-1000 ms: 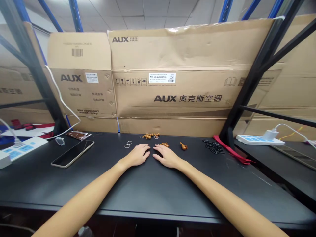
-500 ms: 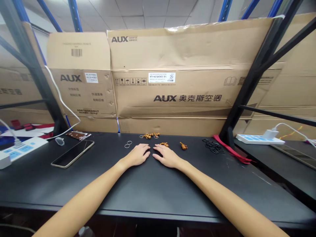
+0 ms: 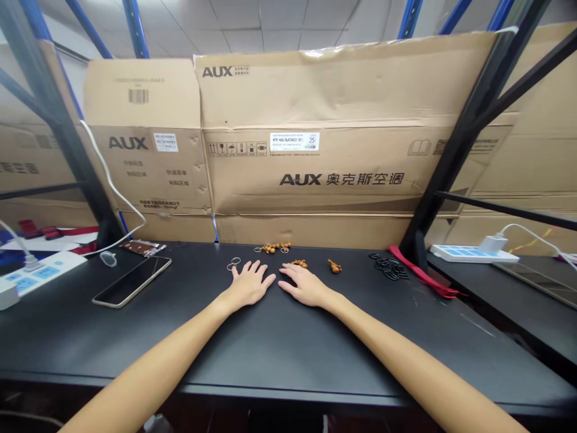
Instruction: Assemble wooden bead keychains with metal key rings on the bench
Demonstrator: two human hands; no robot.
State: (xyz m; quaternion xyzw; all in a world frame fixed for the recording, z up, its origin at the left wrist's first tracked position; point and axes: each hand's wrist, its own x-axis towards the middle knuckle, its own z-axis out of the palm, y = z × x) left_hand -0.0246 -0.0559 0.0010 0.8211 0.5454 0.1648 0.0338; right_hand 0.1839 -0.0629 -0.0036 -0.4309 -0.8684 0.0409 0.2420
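My left hand (image 3: 249, 285) rests palm down on the black table (image 3: 270, 361), its fingers spread and nothing in them. Just beyond its fingertips lie two thin metal split rings (image 3: 234, 263). My right hand (image 3: 305, 284) lies flat beside it, also holding nothing. Behind the right fingers sits a small brown wooden-looking pendant (image 3: 299, 263), partly hidden by the hand. Another brown pendant (image 3: 334, 266) lies farther right. Toward the back is a cluster of brown beaded pendants (image 3: 271, 248) with metal rings.
On the left lie a phone (image 3: 133, 282), a brown packet (image 3: 142, 247) and a white power strip (image 3: 42, 273). To the right are a pile of black rings (image 3: 390, 267) and a red strap (image 3: 424, 273). Cardboard sheets (image 3: 306, 198) line the back between black rack posts (image 3: 469, 138).
The fingers of my left hand have spread apart, and that hand has turned slightly toward the split rings. My right hand stays where it was.
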